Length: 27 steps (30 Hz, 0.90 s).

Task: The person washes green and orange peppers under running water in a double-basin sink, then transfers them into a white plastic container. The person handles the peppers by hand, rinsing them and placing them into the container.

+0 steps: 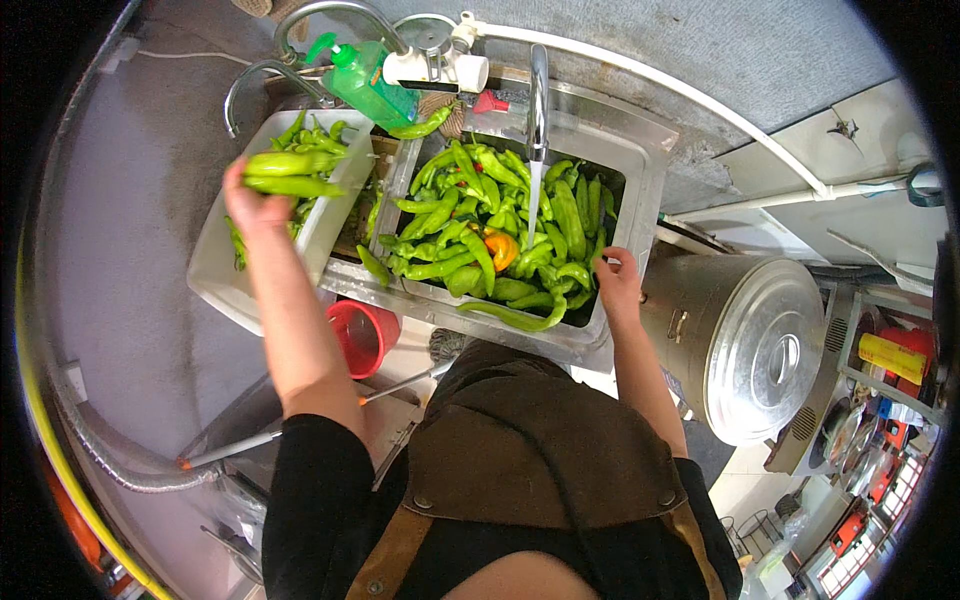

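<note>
The metal sink (645, 170) carries a heap of green peppers (470, 215) that nearly fills its basin, piled highest toward the middle; more tumbling could push some over the rim. A big lidded pot (690, 330) stands just beside it on the right. On the left, a long white bin (225, 290) holds more peppers; if its edge is leaned on or bumped, it may shift. A red bucket (375, 335) sits below, between bin and sink, where a dropped pepper might land. Water runs from the faucet (538, 100) onto the heap, so wet skins are likely slippery. The soap bottle (375, 85) stands close behind the bin, and a careless left elbow or wrist could tip it.

The left hand (255, 205), over the bin, has its grip closed around at least 2 green peppers, their ends jutting out to the right; held at one end, they could slide free. The right hand (620, 280) has its grip curled at the basin's right edge; I cannot tell whether it holds anything. 1 orange pepper (500, 250) lies among the green.
</note>
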Tool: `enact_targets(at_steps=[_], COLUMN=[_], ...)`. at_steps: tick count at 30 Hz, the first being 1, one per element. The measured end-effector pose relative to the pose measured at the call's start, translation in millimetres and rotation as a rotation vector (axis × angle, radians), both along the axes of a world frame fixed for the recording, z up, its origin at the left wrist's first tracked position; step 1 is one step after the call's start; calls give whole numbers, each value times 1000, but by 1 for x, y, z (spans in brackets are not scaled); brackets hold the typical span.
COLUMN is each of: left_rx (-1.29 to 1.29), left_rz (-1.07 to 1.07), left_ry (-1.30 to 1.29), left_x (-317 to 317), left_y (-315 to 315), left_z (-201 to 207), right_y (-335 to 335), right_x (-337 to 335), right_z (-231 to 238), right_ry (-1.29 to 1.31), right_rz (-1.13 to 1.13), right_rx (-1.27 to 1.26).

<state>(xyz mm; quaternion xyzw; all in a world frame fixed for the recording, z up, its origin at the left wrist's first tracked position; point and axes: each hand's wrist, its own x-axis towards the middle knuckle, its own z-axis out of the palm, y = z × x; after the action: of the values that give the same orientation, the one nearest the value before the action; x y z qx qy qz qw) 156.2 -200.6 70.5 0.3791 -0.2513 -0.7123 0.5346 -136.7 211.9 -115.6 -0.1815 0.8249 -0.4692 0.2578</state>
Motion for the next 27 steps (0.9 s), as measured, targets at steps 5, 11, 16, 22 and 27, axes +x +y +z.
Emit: enact_targets(at_steps=[5, 11, 16, 22, 27], left_rx=[23, -449, -765, -757, -810], left_rz=[126, 366, -136, -393, -401], left_ry=[-322, -1140, -1323, -1292, -1294], left_x=[98, 35, -35, -44, -44], left_y=[-50, 46, 164, 225, 237], left_z=[7, -71, -103, -115, -120], right_y=[-48, -93, -107, -94, -93], right_x=[23, 32, 36, 29, 26], right_z=[3, -15, -10, 0, -18], right_ry=[248, 490, 542, 658, 687], right_rz=[420, 952, 1080, 1225, 1107], right_rx=[47, 483, 592, 687, 621])
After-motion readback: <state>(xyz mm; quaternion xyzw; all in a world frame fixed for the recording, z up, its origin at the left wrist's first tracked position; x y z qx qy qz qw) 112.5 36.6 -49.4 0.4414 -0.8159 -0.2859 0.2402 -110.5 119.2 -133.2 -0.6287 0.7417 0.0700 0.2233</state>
